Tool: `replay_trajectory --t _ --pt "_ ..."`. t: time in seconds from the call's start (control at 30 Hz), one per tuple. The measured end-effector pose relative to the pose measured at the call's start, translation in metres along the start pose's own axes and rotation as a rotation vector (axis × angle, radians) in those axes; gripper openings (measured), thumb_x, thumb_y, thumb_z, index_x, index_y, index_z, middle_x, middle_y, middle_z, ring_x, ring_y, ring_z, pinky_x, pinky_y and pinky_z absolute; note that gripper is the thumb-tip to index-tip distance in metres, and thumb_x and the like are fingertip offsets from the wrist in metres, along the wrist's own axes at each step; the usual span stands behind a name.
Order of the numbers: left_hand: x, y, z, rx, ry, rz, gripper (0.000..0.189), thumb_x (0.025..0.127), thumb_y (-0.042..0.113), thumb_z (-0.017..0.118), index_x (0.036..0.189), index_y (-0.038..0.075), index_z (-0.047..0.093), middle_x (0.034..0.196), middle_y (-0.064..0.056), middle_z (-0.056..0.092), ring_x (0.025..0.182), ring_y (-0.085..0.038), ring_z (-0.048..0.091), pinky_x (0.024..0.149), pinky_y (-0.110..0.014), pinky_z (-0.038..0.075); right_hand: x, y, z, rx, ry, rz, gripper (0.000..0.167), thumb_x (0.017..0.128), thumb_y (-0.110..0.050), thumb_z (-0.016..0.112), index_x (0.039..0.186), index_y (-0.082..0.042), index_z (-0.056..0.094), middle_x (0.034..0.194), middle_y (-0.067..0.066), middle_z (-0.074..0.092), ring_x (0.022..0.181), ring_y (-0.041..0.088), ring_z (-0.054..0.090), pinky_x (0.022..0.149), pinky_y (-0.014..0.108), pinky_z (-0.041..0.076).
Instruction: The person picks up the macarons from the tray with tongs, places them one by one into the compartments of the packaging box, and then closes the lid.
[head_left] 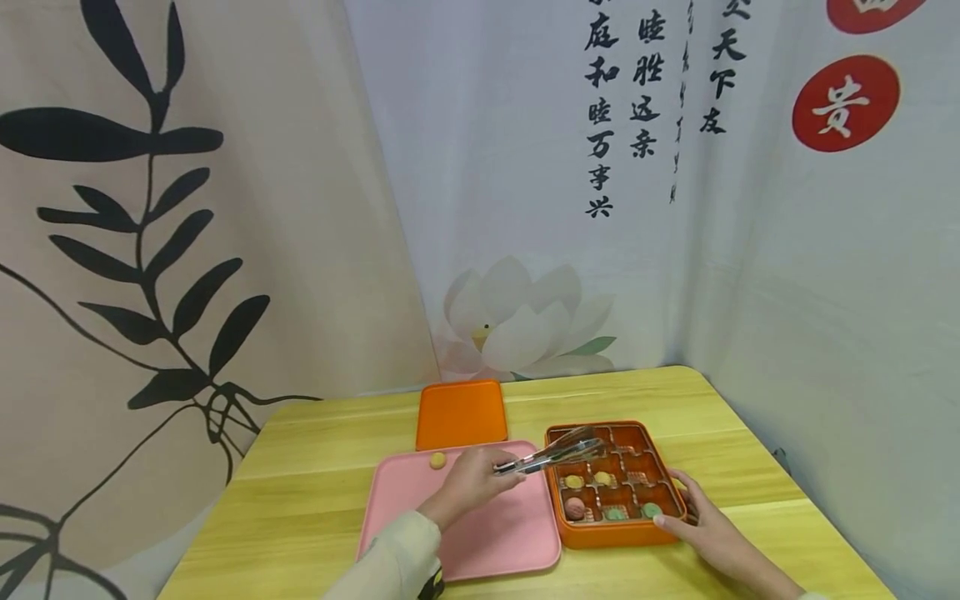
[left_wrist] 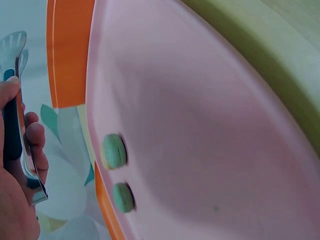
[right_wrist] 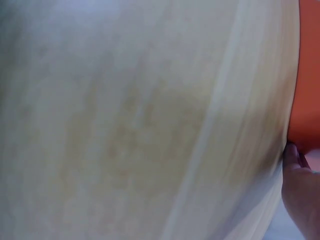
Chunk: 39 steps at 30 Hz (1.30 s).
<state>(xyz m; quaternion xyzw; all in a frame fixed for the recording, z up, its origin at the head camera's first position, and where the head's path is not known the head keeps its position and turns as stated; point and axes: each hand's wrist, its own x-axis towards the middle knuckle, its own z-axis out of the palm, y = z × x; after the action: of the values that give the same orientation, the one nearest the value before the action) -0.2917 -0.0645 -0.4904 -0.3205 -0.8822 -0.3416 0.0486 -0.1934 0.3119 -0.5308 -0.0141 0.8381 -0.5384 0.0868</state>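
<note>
My left hand (head_left: 474,483) grips metal tongs (head_left: 558,454) with dark handles, also seen in the left wrist view, where the thumb presses the handle (left_wrist: 11,125). The tongs' heads hang over an orange divided box (head_left: 611,533); whether they hold anything is unclear. In the box's compartments sit yellow macarons (head_left: 573,482), a pink macaron (head_left: 574,508) and green macarons (head_left: 651,510). My right hand (head_left: 705,521) holds the box by its right front corner, thumb at the rim. Below my left hand lies a pink tray (head_left: 510,554), with a yellow macaron (head_left: 438,460) near its far edge.
An orange lid-like square (head_left: 461,415) lies behind the tray. In the left wrist view, two green macarons, one larger (left_wrist: 115,151) and one smaller (left_wrist: 123,197), rest near the tray's edge. The wooden table (head_left: 300,483) meets printed curtains (head_left: 525,208) at the back.
</note>
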Motion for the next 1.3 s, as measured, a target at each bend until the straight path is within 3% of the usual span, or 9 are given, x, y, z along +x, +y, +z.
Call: replay_trajectory --t 0.17,0.4,0.57,0.73,0.83,1.0,1.2,1.3 --pt "-0.01 -0.005 -0.01 -0.019 0.008 -0.034 0.008 0.085 0.027 0.079 0.087 0.02 0.076 0.072 0.017 0.062 0.062 -0.005 0.051 0.058 -0.022 0.043 0.001 0.001 0.0 -0.018 -0.005 0.007 0.082 0.098 -0.03 0.063 0.156 -0.009 0.008 0.149 0.042 0.021 0.134 0.06 0.027 0.095 0.06 0.044" --pt "-0.025 -0.011 -0.025 -0.039 0.011 -0.158 0.021 0.083 0.035 0.08 0.1 0.023 0.077 0.073 0.019 0.063 0.06 -0.003 0.052 0.057 -0.024 0.042 0.002 0.003 0.001 -0.027 -0.014 0.013 0.083 0.099 -0.031 0.062 0.156 -0.009 0.007 0.149 0.043 0.018 0.133 0.061 0.027 0.094 0.06 0.044" --pt "-0.034 -0.017 -0.036 -0.021 0.025 -0.178 0.022 0.08 0.038 0.082 0.098 0.025 0.077 0.073 0.015 0.061 0.062 -0.006 0.047 0.055 -0.024 0.041 0.001 0.002 0.002 -0.023 -0.011 0.036 0.082 0.098 -0.033 0.062 0.156 -0.01 0.008 0.149 0.042 0.02 0.133 0.059 0.029 0.095 0.059 0.044" --pt "-0.04 -0.024 -0.056 -0.03 0.03 -0.182 0.025 0.084 0.034 0.08 0.104 0.019 0.077 0.076 0.013 0.062 0.063 -0.007 0.05 0.054 -0.024 0.043 0.002 0.003 0.0 -0.034 -0.018 0.029 0.082 0.099 -0.032 0.061 0.156 -0.01 0.007 0.15 0.044 0.015 0.135 0.061 0.023 0.095 0.062 0.042" --pt "-0.043 -0.029 -0.069 -0.037 0.063 -0.178 0.027 0.084 0.035 0.08 0.105 0.018 0.076 0.076 0.012 0.062 0.061 -0.007 0.049 0.052 -0.023 0.042 0.003 0.002 0.0 -0.044 -0.015 0.028 0.082 0.099 -0.032 0.061 0.156 -0.01 0.007 0.151 0.043 0.013 0.136 0.062 0.017 0.097 0.065 0.038" --pt "-0.051 -0.039 -0.087 -0.051 0.136 -0.177 0.023 0.083 0.029 0.082 0.102 0.018 0.075 0.073 0.011 0.061 0.059 -0.006 0.048 0.052 -0.023 0.042 0.003 0.001 0.0 -0.025 -0.012 0.037 0.082 0.099 -0.032 0.062 0.156 -0.01 0.007 0.15 0.042 0.017 0.135 0.06 0.023 0.096 0.063 0.04" --pt "-0.066 -0.053 -0.1 -0.07 0.181 -0.241 0.022 0.08 0.026 0.084 0.1 0.019 0.076 0.07 0.009 0.061 0.056 -0.007 0.047 0.05 -0.022 0.039 0.002 0.002 0.002 0.004 -0.006 0.02 0.08 0.099 -0.028 0.062 0.156 -0.01 0.009 0.148 0.041 0.024 0.131 0.057 0.034 0.092 0.057 0.046" --pt "-0.075 -0.061 -0.104 -0.052 0.195 -0.26 0.024 0.081 0.025 0.083 0.102 0.016 0.076 0.073 0.008 0.063 0.058 -0.007 0.047 0.05 -0.022 0.039 0.001 0.002 0.002 0.005 -0.001 0.02 0.08 0.099 -0.027 0.062 0.156 -0.011 0.009 0.149 0.041 0.023 0.132 0.058 0.031 0.094 0.059 0.044"
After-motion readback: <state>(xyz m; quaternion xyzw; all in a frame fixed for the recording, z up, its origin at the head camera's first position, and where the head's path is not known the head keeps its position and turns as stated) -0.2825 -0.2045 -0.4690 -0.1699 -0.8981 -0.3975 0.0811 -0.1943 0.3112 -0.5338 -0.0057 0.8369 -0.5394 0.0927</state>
